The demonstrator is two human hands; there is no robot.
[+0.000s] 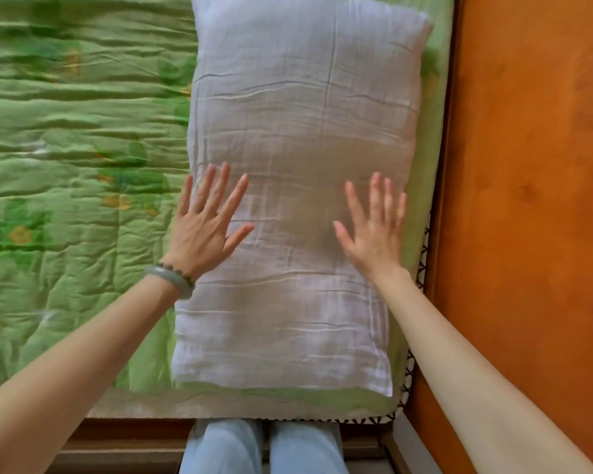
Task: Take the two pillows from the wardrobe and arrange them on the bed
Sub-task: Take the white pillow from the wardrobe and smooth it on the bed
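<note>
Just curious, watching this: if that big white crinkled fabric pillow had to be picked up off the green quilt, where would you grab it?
Probably by its two long side edges, one hand each. The white crinkled fabric pillow lies flat on the green quilt, lengthwise away from the person, and the open left hand and right hand are already near those edges. It looks soft, so pinching one corner would let it sag.

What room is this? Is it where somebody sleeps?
Most likely a bedroom. A white pillow lies on a bed with a green quilted cover, right beside an orange wooden panel, probably the headboard.
</note>
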